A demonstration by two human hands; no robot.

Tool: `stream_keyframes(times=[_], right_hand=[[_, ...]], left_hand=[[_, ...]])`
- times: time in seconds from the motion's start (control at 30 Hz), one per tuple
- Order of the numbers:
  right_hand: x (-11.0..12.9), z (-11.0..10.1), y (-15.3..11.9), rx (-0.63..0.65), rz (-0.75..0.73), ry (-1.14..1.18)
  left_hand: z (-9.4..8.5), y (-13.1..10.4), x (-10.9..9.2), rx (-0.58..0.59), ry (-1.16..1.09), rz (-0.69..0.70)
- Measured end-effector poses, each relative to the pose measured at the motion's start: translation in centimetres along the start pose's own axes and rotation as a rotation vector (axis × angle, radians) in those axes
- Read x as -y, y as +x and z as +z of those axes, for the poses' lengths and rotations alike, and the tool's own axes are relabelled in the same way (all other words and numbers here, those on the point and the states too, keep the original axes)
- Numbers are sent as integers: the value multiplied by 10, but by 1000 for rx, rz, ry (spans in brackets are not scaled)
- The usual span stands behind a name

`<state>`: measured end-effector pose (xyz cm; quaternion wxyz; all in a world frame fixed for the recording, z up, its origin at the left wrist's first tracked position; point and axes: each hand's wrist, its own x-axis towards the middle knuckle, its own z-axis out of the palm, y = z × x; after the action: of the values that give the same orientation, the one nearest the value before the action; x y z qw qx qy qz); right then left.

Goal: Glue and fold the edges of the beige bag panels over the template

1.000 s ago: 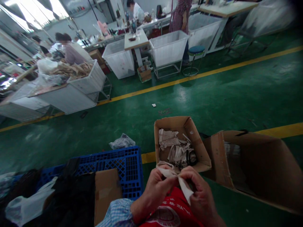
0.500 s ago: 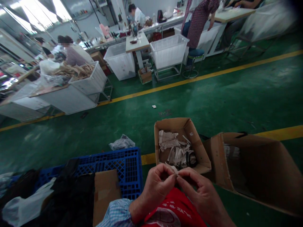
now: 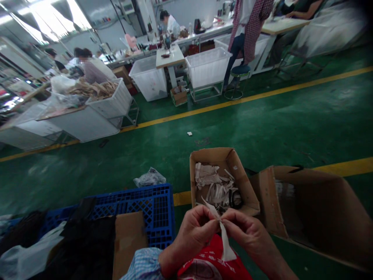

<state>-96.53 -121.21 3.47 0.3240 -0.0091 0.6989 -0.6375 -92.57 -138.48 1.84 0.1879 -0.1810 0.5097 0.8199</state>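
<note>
Both hands meet in front of my red apron (image 3: 201, 258), pinching a narrow off-white strip (image 3: 227, 243) that looks like fabric. My left hand (image 3: 196, 226) has thumb and index finger closed on its middle. Touching it from the other side, my right hand (image 3: 247, 229) grips the same spot with its fingertips. One end of the strip points up and away, while the other hangs down over the apron. Just beyond my hands stands an open cardboard box (image 3: 194, 171) holding pale scraps (image 3: 218, 188) and a dark loop (image 3: 235, 198).
To the right is a larger open cardboard box (image 3: 275, 198). A blue plastic pallet (image 3: 159, 212) with black material (image 3: 87, 245) and a cardboard piece (image 3: 129, 237) lies at left. Across the green floor are white bins (image 3: 208, 68), a stool (image 3: 240, 70) and several people at worktables.
The strip has come into fuller view, its lower end now hanging below my fingers. My hands stay together at nearly the same place. A standing person across the aisle has turned and straightened.
</note>
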Motion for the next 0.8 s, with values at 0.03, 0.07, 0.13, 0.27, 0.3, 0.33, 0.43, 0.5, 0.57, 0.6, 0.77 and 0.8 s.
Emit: stream_keyframes(times=[0.03,0.07,0.13,0.27,0.3,0.33,0.43,0.5,0.57,0.6,0.77,0.8], right_hand=[[0,-1,1,6,-36,-53],[1,-2,1,5,-79,-117],[3,-2,2,-14,-176,-258],[5,3,4,-129,-352,-430],[5,5,5,-180,-391,-458],[4,7,5,-235,-430,-490],[3,10,7,-326,-556,-615],[2,9,7,-318,-618,-687],[3,7,6,-302,-673,-754],[4,6,6,-303,-711,-789],[6,1,7,-300,-865,-912],[6,0,8,-294,-871,-928]], left_hand=[[0,0,1,1,23,15],[-1,0,2,-1,49,33],[-1,1,4,-16,117,87],[0,2,7,-70,293,270],[0,2,8,-89,338,326],[0,2,8,-108,381,385],[0,1,4,-135,483,541],[-2,1,1,-124,557,583],[-3,1,-2,-112,666,586],[-3,2,-3,-107,724,583],[-5,4,-5,-87,831,554],[-6,4,-6,-80,830,547]])
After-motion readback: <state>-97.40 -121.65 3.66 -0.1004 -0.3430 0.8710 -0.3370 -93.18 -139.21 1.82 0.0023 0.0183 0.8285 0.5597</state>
